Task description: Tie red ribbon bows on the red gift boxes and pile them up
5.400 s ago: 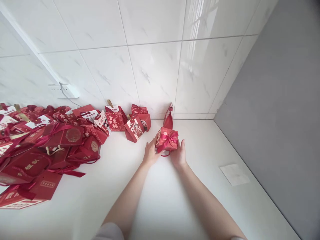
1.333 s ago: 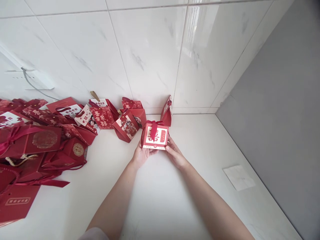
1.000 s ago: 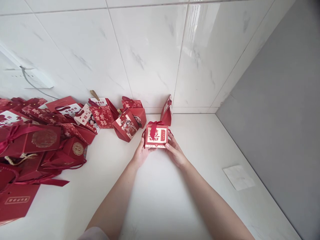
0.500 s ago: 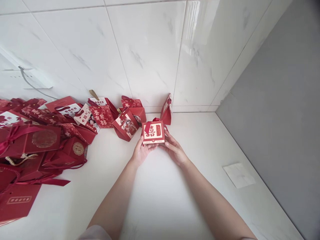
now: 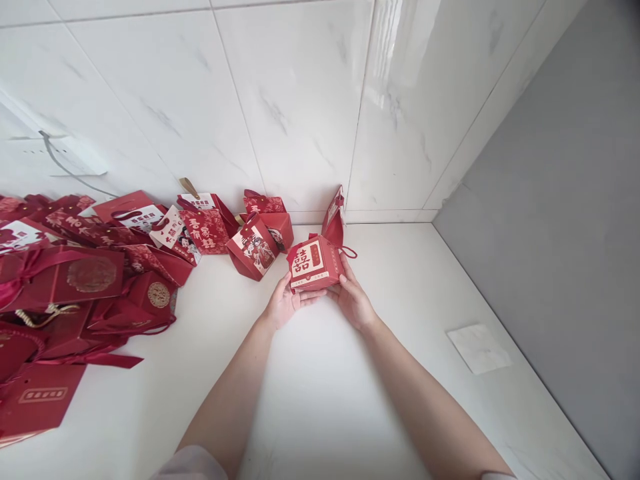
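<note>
A red gift box (image 5: pixel 315 263) with a cream label and large red characters is held between both hands, over the white countertop. My left hand (image 5: pixel 283 303) grips its left side and bottom edge, thumb on the near left corner. At the right side, my right hand (image 5: pixel 354 297) holds the box with its fingers along the edge. A dark cord loop sticks out at the box's right. Just behind it, a narrow red gift box (image 5: pixel 334 217) stands against the wall. To the left stands another red box (image 5: pixel 253 248) with a printed picture.
A big heap of red gift boxes (image 5: pixel 95 280) with ribbons covers the left of the white countertop (image 5: pixel 320 400). A white square of paper (image 5: pixel 479 349) lies at the right. Marble-look tiled wall (image 5: pixel 300 100) rises behind, with a cable (image 5: pixel 65 163) at the left.
The held box has turned, so its right side and cord loop now show, and it has shifted slightly right. Both hands keep hold of it.
</note>
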